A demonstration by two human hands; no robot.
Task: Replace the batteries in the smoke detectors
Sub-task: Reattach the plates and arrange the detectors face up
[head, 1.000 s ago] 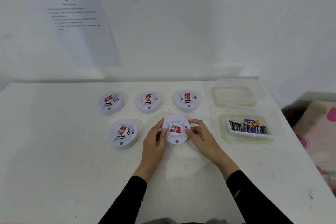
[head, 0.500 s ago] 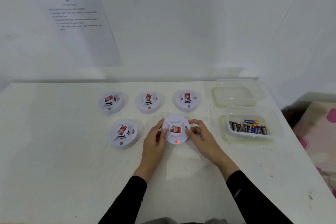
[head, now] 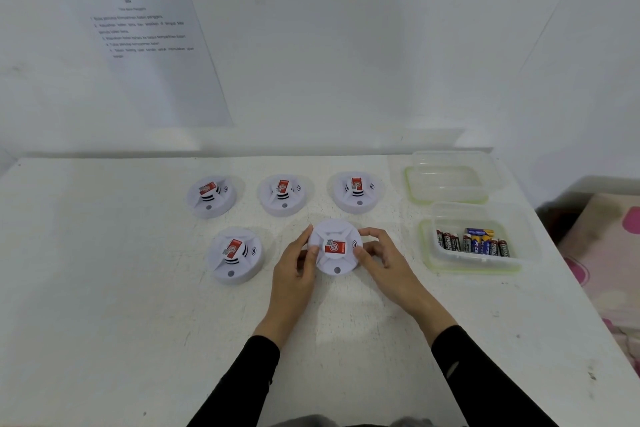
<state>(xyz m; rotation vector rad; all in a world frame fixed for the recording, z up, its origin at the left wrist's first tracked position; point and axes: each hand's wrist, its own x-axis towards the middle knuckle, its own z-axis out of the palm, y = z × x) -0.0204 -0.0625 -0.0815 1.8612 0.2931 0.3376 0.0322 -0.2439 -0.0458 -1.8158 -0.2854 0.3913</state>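
The indicator lamp (head: 337, 270) on the smoke detector (head: 335, 248), lit red half a second ago, is now dark. The unit has not moved: it sits on the table (head: 104, 288), front row, right place. The left hand (head: 294, 270) and right hand (head: 382, 260) grip its rim from either side, fingers curled against it. Judgement: the flash suggests the unit has power; whether its cells are new cannot be told

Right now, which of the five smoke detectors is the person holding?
The front-right detector, gripped at its rim by the left hand and right hand. The other four sit untouched.
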